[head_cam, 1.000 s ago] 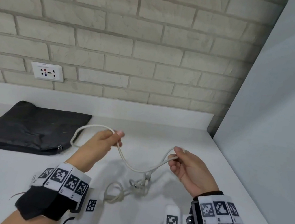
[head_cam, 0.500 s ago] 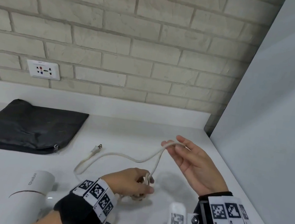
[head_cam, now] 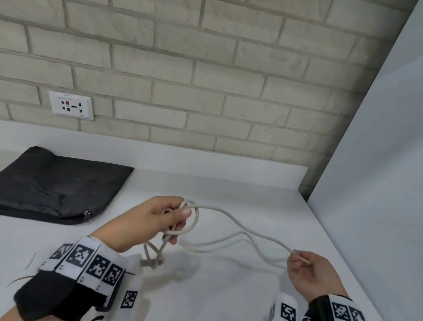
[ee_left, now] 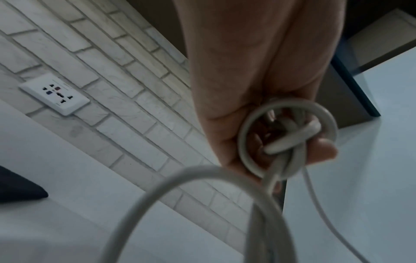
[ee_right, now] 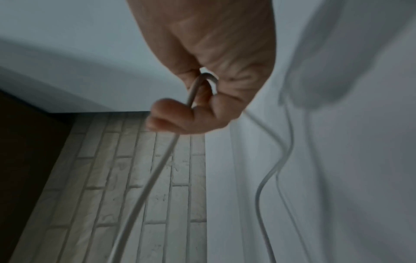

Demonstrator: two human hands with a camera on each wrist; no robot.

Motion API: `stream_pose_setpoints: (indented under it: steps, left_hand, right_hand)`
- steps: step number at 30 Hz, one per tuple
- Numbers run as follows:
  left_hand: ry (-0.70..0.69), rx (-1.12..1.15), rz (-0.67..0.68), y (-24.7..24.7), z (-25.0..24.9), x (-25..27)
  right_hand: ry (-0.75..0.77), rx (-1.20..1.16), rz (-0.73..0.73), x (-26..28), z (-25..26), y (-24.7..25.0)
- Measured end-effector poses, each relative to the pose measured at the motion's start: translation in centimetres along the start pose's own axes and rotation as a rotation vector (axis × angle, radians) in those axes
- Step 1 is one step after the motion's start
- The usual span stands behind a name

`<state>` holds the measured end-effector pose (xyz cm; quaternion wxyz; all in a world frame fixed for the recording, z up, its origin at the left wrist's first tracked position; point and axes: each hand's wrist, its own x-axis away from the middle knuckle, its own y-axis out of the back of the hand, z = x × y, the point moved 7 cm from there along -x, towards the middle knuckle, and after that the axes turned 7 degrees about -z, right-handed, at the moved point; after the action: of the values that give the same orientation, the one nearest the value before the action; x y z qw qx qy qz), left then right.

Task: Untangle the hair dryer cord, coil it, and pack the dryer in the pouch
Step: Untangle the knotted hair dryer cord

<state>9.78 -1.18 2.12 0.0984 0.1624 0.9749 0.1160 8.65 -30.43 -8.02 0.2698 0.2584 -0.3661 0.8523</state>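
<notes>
A knotted bunch of the white cord (head_cam: 236, 225) was held above the white table (head_cam: 211, 310) by the left hand (head_cam: 154, 219), its fingers (ee_left: 321, 147) curled round a small loop where several strands crossed. From that bunch one strand was stretched in a sagging line to the right hand (head_cam: 310, 273), where it was pinched between thumb and fingers (ee_right: 171, 115); both grips were therefore closed on the cord. Two further strands were draped lower between the hands, and a short tangle was left hanging beneath the left hand, close to the table. The black pouch (head_cam: 46, 186) was laid flat at the far left of the table, well apart from both hands, with its zip pull at the near edge. A wall socket (head_cam: 70, 105) was set in the brick wall above it.
</notes>
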Motion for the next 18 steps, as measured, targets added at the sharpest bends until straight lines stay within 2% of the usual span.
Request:
stream_pose_setpoints:
  steps: [2,3,6,7,8,10,12,15,16,18]
  left_hand:
    - [-0.012,0.024,-0.076,0.9,-0.2,-0.2]
    - [-0.025,0.040,-0.089,1.1,-0.5,-0.2]
    - [-0.071,0.016,-0.022,0.9,-1.4,0.1]
    - [-0.080,-0.012,0.002,0.8,-1.5,0.2]
    - [-0.081,-0.029,0.014,0.6,-1.6,0.2]
    - [-0.067,-0.051,0.010,0.4,-1.4,-0.1]
    - [-0.045,-0.071,0.000,-0.2,-1.1,-0.4]
    - [-0.055,-0.104,0.030,-1.2,-0.9,-0.7]
    - [-0.054,-0.108,0.042,-1.4,-0.9,-0.7]
    - [-0.038,-0.126,0.058,-1.6,-0.7,-0.8]
  right_hand:
    - [0.038,0.080,-0.012,0.3,-0.1,0.0]
    - [0.095,0.239,-0.012,0.6,-0.1,-0.3]
    - [0.418,1.113,-0.058,1.6,0.2,-1.5]
    - [0.580,1.346,-0.087,2.1,0.7,-2.3]
    - [0.736,1.454,-0.081,2.9,1.1,-3.5]
    - [1.011,1.339,0.043,5.1,1.7,-6.2]
    - [1.188,1.146,0.272,8.0,1.4,-9.1]
    - [1.176,1.099,0.643,11.0,-1.4,-12.8]
    - [1.197,1.120,0.707,11.4,-2.1,-13.5]
    - [1.321,1.138,0.718,11.9,-2.5,-14.2]
